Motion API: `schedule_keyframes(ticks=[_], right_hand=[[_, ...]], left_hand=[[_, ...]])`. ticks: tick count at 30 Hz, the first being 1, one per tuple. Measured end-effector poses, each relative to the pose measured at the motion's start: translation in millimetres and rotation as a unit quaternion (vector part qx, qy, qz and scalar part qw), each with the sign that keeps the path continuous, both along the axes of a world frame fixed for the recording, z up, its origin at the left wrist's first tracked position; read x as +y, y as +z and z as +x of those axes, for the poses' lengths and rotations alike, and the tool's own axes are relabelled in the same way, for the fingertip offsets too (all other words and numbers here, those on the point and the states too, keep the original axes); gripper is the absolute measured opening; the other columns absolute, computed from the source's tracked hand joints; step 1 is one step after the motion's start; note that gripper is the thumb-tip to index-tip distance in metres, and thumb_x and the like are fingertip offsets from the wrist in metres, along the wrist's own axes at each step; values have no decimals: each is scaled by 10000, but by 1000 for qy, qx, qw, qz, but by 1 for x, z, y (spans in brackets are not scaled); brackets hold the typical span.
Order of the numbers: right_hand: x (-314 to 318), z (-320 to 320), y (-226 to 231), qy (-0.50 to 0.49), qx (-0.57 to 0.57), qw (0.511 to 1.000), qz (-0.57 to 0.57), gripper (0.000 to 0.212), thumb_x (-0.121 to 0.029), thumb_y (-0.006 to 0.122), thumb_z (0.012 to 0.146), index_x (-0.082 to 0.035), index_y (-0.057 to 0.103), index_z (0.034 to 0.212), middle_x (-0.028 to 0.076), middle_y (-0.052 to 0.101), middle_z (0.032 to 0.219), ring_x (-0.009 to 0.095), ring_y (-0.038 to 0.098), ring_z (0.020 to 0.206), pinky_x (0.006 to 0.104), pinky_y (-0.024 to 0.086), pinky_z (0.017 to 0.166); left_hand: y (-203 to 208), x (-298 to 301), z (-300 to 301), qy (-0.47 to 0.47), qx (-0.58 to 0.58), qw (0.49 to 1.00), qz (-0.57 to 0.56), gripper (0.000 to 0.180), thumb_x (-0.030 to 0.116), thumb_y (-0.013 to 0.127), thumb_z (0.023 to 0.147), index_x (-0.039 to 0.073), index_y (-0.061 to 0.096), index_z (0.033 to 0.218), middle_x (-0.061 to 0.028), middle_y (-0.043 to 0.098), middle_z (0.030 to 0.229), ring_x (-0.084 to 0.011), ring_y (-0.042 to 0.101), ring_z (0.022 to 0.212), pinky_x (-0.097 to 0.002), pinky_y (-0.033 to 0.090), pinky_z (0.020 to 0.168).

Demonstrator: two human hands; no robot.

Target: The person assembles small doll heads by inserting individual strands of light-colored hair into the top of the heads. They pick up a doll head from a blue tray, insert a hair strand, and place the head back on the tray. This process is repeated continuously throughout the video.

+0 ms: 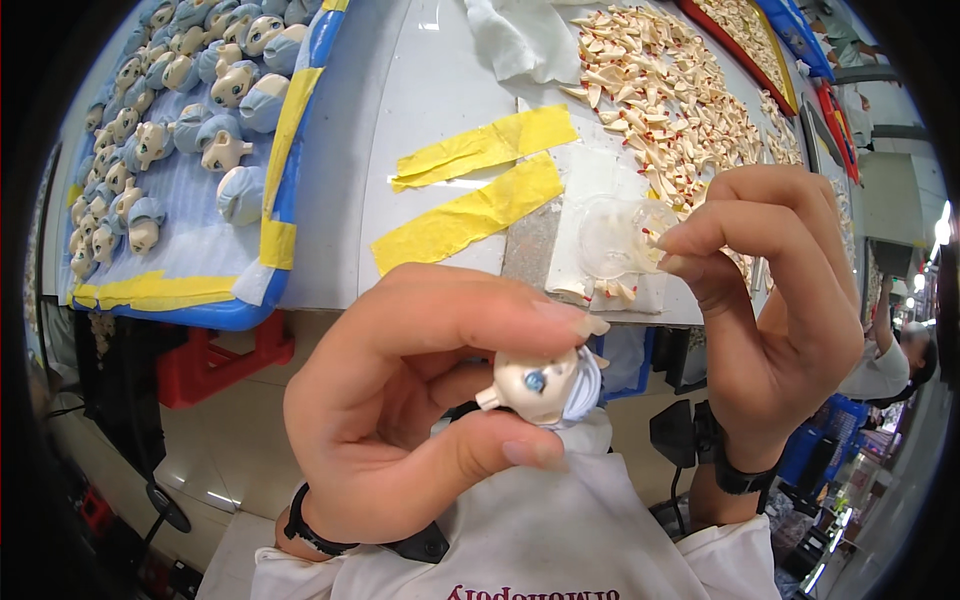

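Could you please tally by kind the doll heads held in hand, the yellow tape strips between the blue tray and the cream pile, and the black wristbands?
Pale doll head with light-blue hair, in the left hand: 1
Flat yellow tape strips: 2
Black wristbands: 2
Total: 5

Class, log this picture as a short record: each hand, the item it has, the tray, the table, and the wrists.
Left hand: the left hand grips a blue-haired doll head between thumb and fingers, one blue eye showing
Right hand: the right hand pinches a small red-tipped cream piece at a clear dish
Tray: blue-rimmed tray, left, with many similar doll heads
Table: two yellow tape strips; heap of red-tipped pieces beyond the dish
Wrists: a black band on each
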State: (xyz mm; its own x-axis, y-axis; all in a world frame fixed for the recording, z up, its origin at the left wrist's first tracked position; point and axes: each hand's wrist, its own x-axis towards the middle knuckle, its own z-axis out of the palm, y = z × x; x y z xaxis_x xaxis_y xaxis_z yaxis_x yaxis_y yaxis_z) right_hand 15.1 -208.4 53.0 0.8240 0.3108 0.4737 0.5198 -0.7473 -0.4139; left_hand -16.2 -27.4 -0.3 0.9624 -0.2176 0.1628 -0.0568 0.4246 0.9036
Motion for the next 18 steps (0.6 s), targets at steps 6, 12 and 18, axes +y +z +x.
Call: schedule_keyframes(ticks=[6,12,18], right_hand=[[4,-21,-1,-12,53,978,199,155,-47,655,699,-19,534,792,92,495,811,151,445,772,230,331,671],[16,-44,7,24,210,953,215,137,-107,656,742,-93,534,804,58,430,780,105,398,689,190,320,634],[20,-35,21,38,215,974,54,168,-11,632,661,-95,545,778,47,427,720,99,391,606,200,329,540]], left_hand=[[-5,4,3,-8,-51,999,4,430,294,672,766,10,449,1000,-147,509,922,-219,588,753,-261,497,598],[0,-1,1,-14,-49,998,-20,447,290,701,737,3,458,978,-150,507,894,-169,546,713,-284,473,634],[-11,2,1,13,-112,993,28,421,265,711,727,-1,473,951,-104,487,831,-143,538,708,-274,472,620]])
